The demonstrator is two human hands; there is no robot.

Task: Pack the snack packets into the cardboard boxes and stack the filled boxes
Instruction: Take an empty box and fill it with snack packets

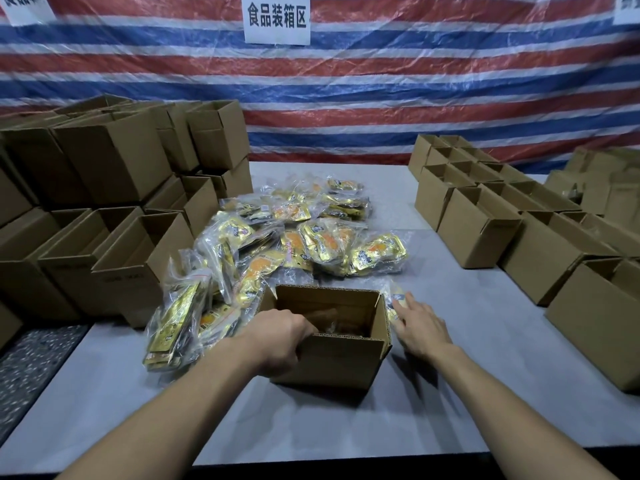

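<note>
Cardboard box (332, 355) hooked at its near rim by curled fingers of the left hand (280, 337) (tips inside). At straight, spread fingertips of the right hand (420, 327), touching: snack packet (390, 295), against the box wall.

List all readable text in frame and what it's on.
"食品装箱区": white paper sign on the striped tarp.
Left-edge sign: cropped, unreadable.
Right-edge sign: cropped, unreadable.
Print on stacked boxes at left: too faint to read.
Snack packets: print too small and blurred.
</note>
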